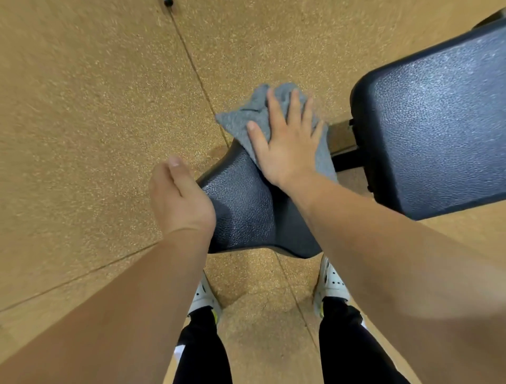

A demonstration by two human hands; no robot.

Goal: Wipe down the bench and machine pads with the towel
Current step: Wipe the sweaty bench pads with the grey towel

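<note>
A grey towel (pixel 241 120) lies crumpled over the far end of the small dark-blue seat pad (pixel 243 208). My right hand (pixel 287 139) presses flat on the towel, fingers spread. My left hand (pixel 178 197) rests against the seat pad's left edge, its fingers curled down over the side and hidden. The larger dark-blue back pad (pixel 438 115) of the bench stands to the right, apart from the seat across a gap with a black frame bar (pixel 347 159).
Tan speckled rubber floor (pixel 95 123) with dark seams surrounds the bench. My feet in white shoes (pixel 332 282) and black trousers stand just below the seat pad. A small black object (pixel 168 3) sits at the top edge.
</note>
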